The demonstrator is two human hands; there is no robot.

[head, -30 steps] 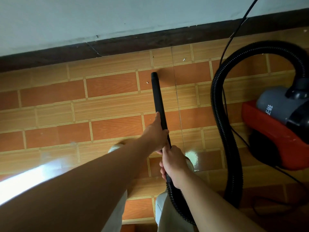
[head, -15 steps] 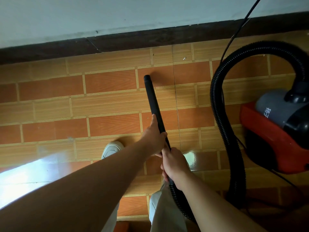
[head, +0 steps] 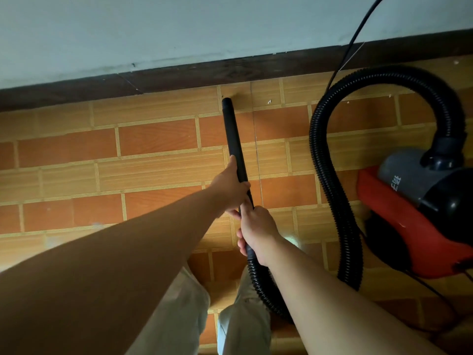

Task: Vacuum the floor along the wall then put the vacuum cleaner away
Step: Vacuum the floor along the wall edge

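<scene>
Vacuum cleaner (head: 409,213), white lettering (head: 397,183) illegible; left hand (head: 230,188), right hand (head: 257,233) curled round wand (head: 233,139)

Both arms extended forward; left hand (head: 230,187) ahead, right hand (head: 257,233) just behind, both curled round wand (head: 234,139).

Tiled floor (head: 158,139) is showing orange and tan brick-pattern tiles with pale grout lines, running up to a dark brown baseboard (head: 179,75) at the far edge. Red, grey and black vacuum cleaner (head: 409,226) is sitting on the floor at right. Its black ribbed hose (head: 330,190) is arching up from the body and coming down onto the tiles beside it. Thin black cord (head: 358,29) is dropping past the baseboard behind the hose. Black tube (head: 234,139) is pointing its tip at the tiles just beside the baseboard; contact unclear. Small white specks (head: 269,101) are lying near that tip.
</scene>
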